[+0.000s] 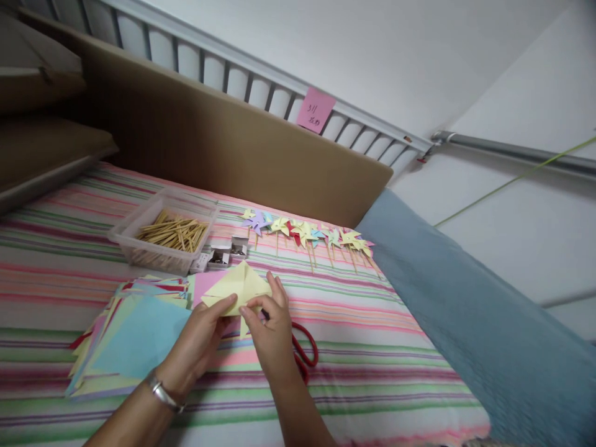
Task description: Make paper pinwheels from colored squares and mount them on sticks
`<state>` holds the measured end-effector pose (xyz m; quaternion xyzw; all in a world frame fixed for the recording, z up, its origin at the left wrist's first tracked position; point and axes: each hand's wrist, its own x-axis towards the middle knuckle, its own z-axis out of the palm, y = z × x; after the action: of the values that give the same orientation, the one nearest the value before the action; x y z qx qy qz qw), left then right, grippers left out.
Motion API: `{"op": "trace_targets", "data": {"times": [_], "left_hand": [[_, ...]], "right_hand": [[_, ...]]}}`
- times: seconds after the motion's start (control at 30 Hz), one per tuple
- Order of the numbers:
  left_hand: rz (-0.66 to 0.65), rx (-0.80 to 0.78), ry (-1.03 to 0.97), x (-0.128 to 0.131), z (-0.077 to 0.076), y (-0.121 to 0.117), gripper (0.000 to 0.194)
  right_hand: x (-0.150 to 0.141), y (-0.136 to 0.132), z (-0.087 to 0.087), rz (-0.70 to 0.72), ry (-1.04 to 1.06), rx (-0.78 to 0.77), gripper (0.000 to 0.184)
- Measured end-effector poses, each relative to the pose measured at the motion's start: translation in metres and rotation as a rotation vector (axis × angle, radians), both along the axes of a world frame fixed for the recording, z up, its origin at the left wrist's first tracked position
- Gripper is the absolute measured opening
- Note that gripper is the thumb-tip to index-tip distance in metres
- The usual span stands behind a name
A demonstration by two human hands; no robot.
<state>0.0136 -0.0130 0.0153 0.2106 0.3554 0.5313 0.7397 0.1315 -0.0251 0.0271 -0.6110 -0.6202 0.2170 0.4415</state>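
A folded pale yellow paper [237,284] is held up just above the striped bedsheet [363,354]. My left hand [198,338], with a silver bracelet at the wrist, pinches its lower left edge. The paper's lower right edge is pinched by my right hand [270,329] between thumb and forefinger. Under and left of the hands lies a fanned stack of coloured paper squares [135,332], light blue on top. Red-handled scissors [305,351] lie partly hidden behind my right hand.
A clear plastic tray of wooden sticks [170,236] stands at the back left, with small boxes of pins [228,253] beside it. A row of finished paper pinwheels [310,236] lies farther back. A cardboard sheet [223,149] leans on the railing; a blue blanket [456,323] covers the right.
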Motion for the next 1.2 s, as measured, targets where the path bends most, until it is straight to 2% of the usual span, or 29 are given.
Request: {"op": "trace_targets", "data": {"times": [0.17,0.47,0.63,0.77,0.9,0.97,1.03,1.13,1.2], "left_hand": [[-0.008,0.007,0.024,0.001,-0.005,0.001,0.016],[0.01,0.008,0.012,0.002,-0.006,0.0,0.015],[-0.018,0.061,-0.007,0.001,0.0,-0.003,0.014],[-0.041,0.122,0.054,0.002,0.006,-0.006,0.011],[0.017,0.053,0.138,0.002,0.006,-0.003,0.009],[-0.002,0.014,0.159,0.0,0.004,-0.001,0.007],[-0.051,-0.014,0.183,-0.002,0.002,0.0,0.019],[-0.115,-0.031,0.244,-0.005,0.0,0.001,0.031],[-0.147,-0.017,0.297,-0.005,-0.001,0.0,0.034]], "right_hand": [[0.0,0.0,0.001,-0.014,0.026,-0.026,0.008],[0.0,0.001,-0.006,-0.039,0.03,-0.013,0.008],[0.0,0.002,-0.006,-0.058,0.02,-0.014,0.007],[-0.002,0.002,-0.008,-0.064,0.015,-0.028,0.008],[0.001,0.001,-0.006,-0.053,0.029,-0.047,0.007],[0.007,0.004,-0.002,-0.069,0.084,-0.053,0.021],[0.014,0.007,0.001,-0.056,0.184,-0.108,0.04],[0.024,0.011,0.005,0.068,0.405,-0.273,0.057],[0.026,0.011,0.007,0.169,0.529,-0.352,0.06]]}}
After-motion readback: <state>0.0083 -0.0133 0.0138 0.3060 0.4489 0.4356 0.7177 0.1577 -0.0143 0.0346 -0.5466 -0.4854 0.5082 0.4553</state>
